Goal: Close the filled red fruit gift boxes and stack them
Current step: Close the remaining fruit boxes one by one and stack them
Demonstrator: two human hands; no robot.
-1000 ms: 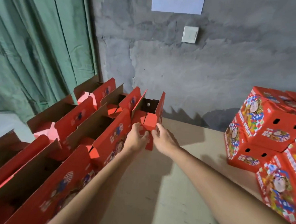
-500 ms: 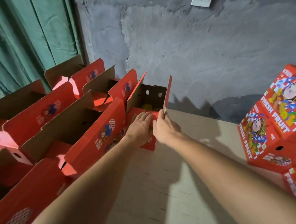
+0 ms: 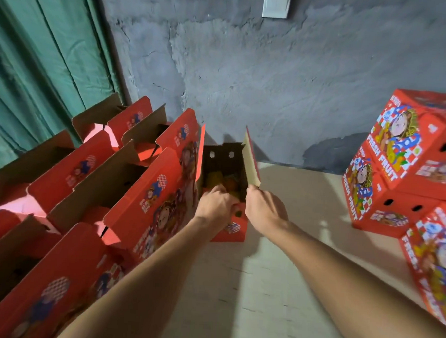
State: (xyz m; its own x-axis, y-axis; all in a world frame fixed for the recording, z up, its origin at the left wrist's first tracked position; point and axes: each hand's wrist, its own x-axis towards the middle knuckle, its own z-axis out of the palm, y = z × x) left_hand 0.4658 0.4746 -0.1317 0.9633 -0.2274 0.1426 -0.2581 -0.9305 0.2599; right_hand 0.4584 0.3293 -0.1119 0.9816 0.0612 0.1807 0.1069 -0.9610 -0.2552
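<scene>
An open red fruit gift box (image 3: 235, 231) stands on the tan surface in the middle, with yellow and orange fruit (image 3: 222, 181) inside. Its two long flaps stand upright, the left flap (image 3: 200, 152) and the right flap (image 3: 250, 160). My left hand (image 3: 216, 206) curls over the box's near end and grips the near end flap, fingers reaching inside. The fingers of my right hand (image 3: 262, 209) hold the near corner of the right flap. To the right, closed red boxes (image 3: 411, 158) are stacked.
Several open red boxes (image 3: 148, 190) stand in rows along the left, flaps up, touching the box I hold. A green curtain (image 3: 41, 69) hangs at the left, and a grey concrete wall (image 3: 273, 81) runs behind. The tan surface (image 3: 249, 286) lies bare between the rows and the stack.
The view has dipped and moved closer. My left hand went from lying flat on the box's front to curling over its near edge. My right hand rose to the right flap's corner.
</scene>
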